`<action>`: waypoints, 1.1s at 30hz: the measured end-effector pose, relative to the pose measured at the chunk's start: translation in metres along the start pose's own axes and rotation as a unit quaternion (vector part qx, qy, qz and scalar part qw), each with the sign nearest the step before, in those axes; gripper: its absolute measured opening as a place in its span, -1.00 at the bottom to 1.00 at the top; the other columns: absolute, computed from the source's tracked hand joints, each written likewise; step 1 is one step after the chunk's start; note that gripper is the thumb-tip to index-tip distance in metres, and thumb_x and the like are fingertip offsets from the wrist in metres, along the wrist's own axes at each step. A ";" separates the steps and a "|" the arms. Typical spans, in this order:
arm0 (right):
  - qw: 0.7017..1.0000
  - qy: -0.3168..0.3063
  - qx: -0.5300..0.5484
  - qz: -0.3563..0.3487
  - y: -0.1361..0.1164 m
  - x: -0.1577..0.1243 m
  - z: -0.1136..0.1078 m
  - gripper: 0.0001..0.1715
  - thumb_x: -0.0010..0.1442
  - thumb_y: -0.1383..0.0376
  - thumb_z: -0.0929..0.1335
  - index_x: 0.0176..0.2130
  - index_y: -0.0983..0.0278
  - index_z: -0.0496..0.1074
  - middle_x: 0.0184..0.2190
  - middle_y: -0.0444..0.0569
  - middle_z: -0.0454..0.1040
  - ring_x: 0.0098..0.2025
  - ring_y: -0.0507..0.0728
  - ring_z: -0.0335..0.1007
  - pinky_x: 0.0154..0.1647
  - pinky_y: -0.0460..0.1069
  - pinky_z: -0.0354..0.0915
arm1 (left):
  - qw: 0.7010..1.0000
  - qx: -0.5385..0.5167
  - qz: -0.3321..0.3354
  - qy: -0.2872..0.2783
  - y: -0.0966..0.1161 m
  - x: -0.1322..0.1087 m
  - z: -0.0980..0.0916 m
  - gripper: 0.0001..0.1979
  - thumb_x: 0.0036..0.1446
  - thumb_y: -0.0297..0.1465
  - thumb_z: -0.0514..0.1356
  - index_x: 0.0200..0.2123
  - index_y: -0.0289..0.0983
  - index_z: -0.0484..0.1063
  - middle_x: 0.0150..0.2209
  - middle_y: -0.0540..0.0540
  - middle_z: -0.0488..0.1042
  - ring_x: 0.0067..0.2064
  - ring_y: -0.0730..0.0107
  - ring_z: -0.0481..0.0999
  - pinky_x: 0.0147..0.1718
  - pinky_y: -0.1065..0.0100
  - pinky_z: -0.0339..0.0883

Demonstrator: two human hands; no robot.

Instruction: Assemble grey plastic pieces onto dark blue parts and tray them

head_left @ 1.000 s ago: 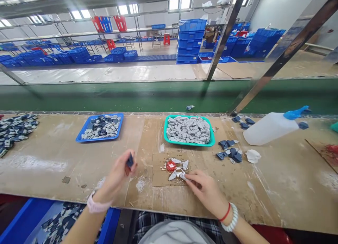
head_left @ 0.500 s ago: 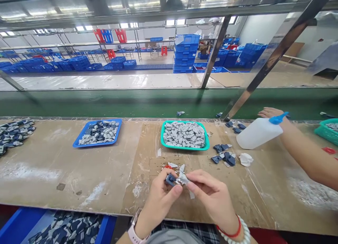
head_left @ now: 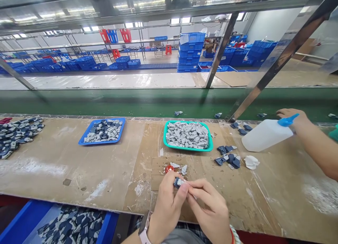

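Observation:
My left hand (head_left: pixel 169 201) is closed around a small dark blue and light grey part (head_left: pixel 178 182) near the table's front edge. Touching the same part from the right, the fingers of my right hand (head_left: pixel 207 205) are pinched together at its grey end; fingertips hide some of it. Just beyond my hands, a red round piece (head_left: pixel 169 169) and a loose grey piece (head_left: pixel 184 169) lie on a cardboard patch with wet-looking strands. Behind them sits a green tray (head_left: pixel 165 141) full of grey pieces. Dark blue parts (head_left: pixel 233 161) lie to its right.
A white bottle with blue nozzle (head_left: pixel 266 135) and crumpled white tissue (head_left: pixel 251 162) are at right, near another person's arm (head_left: pixel 314 142). A blue tray (head_left: pixel 81 139), a pile of parts (head_left: pixel 16 136) and a blue bin (head_left: pixel 107 228) are left. The green belt (head_left: pixel 132 103) carries scattered parts.
My hands have come closer together; the grey piece from my right hand now sits against the dark part. The view has shifted slightly, and the other person's hand is farther right.

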State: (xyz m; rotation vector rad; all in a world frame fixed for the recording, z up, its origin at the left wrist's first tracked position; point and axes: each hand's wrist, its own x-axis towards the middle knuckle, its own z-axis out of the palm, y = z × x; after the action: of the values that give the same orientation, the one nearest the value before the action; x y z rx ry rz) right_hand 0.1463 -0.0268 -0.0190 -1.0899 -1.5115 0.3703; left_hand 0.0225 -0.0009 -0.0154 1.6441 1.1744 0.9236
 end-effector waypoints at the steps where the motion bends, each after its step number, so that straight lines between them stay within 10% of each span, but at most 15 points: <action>1: 1.000 0.011 -0.002 0.012 0.000 -0.002 -0.001 -0.75 0.16 0.47 0.34 -0.22 0.17 0.51 -0.36 -0.03 0.50 -0.38 0.06 0.47 -0.44 -0.10 0.44 | 1.000 0.007 0.004 0.003 0.000 0.000 0.001 -0.76 0.30 -0.22 -0.03 -0.30 -0.26 0.26 -0.33 -0.05 0.32 -0.29 0.35 0.32 -0.27 0.35 0.15; 13: 0.991 -0.132 0.016 -0.024 0.001 0.007 -0.026 -0.76 0.19 0.51 0.28 -0.26 0.24 0.48 -0.38 0.00 0.45 -0.39 0.03 0.41 -0.44 -0.12 0.39 | 0.996 0.070 0.054 -0.026 -0.001 -0.002 0.000 -0.71 0.32 -0.22 -0.10 -0.35 -0.26 0.22 -0.40 -0.04 0.29 -0.35 0.35 0.29 -0.34 0.34 0.13; 19: 0.994 -0.090 -0.050 -0.049 0.000 -0.006 -0.011 -0.70 0.20 0.57 0.24 -0.17 0.32 0.45 -0.32 0.07 0.42 -0.33 0.03 0.39 -0.37 -0.12 0.39 | 0.998 0.054 0.007 -0.020 0.000 -0.008 0.002 -0.74 0.33 -0.24 -0.13 -0.31 -0.25 0.20 -0.39 -0.03 0.30 -0.34 0.36 0.30 -0.32 0.32 0.13; 24: 0.975 -0.219 0.023 -0.029 0.006 -0.009 -0.008 -0.64 0.24 0.52 0.22 -0.04 0.28 0.42 -0.19 0.09 0.39 -0.19 0.07 0.40 -0.23 -0.08 0.42 | 0.999 -0.033 -0.023 -0.005 -0.005 -0.008 -0.005 -0.72 0.33 -0.21 -0.13 -0.27 -0.24 0.25 -0.37 -0.02 0.32 -0.32 0.37 0.32 -0.28 0.34 0.18; 29: 0.980 -0.196 0.039 0.007 0.020 0.006 -0.023 -0.73 0.24 0.44 0.28 -0.10 0.21 0.47 -0.11 0.04 0.40 -0.17 0.06 0.43 -0.15 -0.05 0.42 | 0.968 -0.122 -0.124 0.183 -0.041 -0.029 -0.064 -0.66 0.16 -0.07 0.06 -0.33 -0.25 0.32 -0.45 0.00 0.32 -0.40 0.38 0.31 -0.40 0.40 0.23; 33: 0.979 -0.201 -0.039 -0.016 0.045 0.046 -0.029 -0.77 0.24 0.40 0.28 -0.16 0.24 0.50 -0.22 0.02 0.47 -0.21 0.07 0.44 -0.22 -0.03 0.42 | 0.865 -0.160 -0.269 0.392 -0.098 -0.078 -0.132 -0.66 -0.12 -0.12 0.29 -0.30 -0.17 0.41 -0.40 0.06 0.50 -0.29 0.28 0.47 -0.36 0.37 0.38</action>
State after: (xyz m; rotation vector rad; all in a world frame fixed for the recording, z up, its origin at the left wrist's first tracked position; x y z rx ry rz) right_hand 0.1964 0.0233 -0.0170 -1.0930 -1.9114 0.5368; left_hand -0.1489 -0.0287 -0.0703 0.5777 1.7731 1.3609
